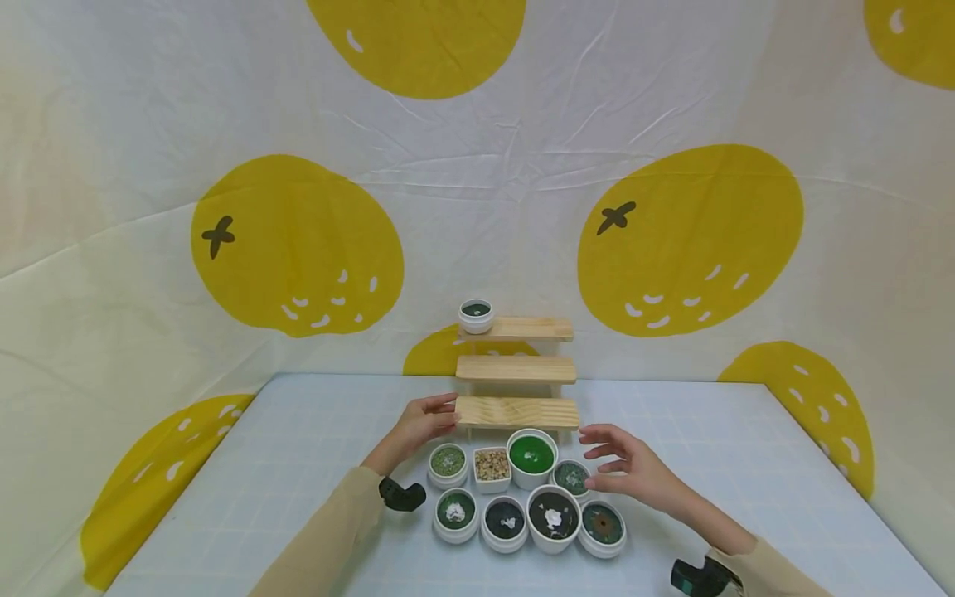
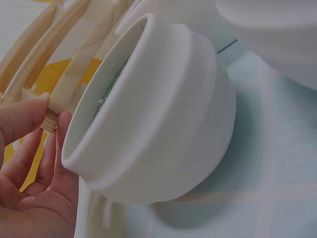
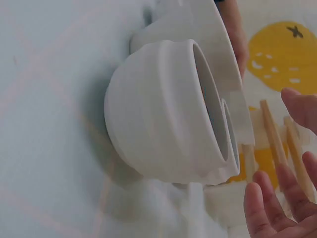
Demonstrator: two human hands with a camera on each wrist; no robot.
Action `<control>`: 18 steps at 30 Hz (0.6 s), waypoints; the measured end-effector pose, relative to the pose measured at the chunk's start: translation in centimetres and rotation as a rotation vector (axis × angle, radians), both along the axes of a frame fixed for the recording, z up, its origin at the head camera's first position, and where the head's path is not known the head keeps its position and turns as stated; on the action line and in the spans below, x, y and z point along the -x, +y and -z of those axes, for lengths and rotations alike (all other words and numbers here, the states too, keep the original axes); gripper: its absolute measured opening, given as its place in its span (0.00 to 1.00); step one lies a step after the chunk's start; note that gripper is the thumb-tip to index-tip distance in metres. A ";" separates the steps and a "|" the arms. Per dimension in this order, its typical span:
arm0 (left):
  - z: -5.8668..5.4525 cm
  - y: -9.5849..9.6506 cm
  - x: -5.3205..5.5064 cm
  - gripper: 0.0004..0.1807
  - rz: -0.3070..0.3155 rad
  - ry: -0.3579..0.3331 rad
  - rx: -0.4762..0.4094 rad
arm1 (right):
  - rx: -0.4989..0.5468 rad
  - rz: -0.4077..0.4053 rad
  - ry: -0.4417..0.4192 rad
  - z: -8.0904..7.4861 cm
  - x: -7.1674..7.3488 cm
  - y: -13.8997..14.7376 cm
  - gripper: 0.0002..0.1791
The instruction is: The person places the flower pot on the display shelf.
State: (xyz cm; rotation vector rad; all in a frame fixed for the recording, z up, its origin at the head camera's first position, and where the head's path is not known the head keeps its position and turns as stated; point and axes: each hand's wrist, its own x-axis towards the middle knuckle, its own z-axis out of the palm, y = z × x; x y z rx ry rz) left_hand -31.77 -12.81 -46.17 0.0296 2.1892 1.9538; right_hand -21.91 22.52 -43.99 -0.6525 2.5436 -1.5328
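My left hand (image 1: 419,427) reaches the left end of a three-step wooden stand (image 1: 516,412). In the left wrist view its thumb and a finger pinch the end of a wooden step (image 2: 63,94). My right hand (image 1: 632,471) hovers by the stand's lower right corner, fingers loosely spread and holding nothing. Just left of it is a small white pot with a speckled green top (image 1: 571,477). A white cup of bright green (image 1: 532,454) stands before the lowest step. One white pot with a dark green top (image 1: 476,315) sits on the top step's left end.
Several more white pots crowd in front of the stand, among them a square dish of tan granules (image 1: 492,466), a larger dark-filled cup (image 1: 554,516) and a brown-centred pot (image 1: 603,526). A pale checked cloth covers the table (image 1: 246,497). Behind hangs a fruit-print curtain (image 1: 492,215).
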 end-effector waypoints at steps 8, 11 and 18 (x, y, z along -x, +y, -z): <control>0.1 0.0 0.0 0.26 -0.002 -0.001 -0.010 | 0.009 -0.049 -0.080 1.3 -0.7 1.2 0.38; 0.1 0.0 0.0 0.26 0.000 -0.003 -0.011 | 0.040 -0.080 -0.108 1.8 -1.1 1.6 0.40; -0.1 -0.1 -0.3 0.26 0.000 0.001 0.002 | 0.088 -0.132 -0.124 2.6 -1.9 2.0 0.41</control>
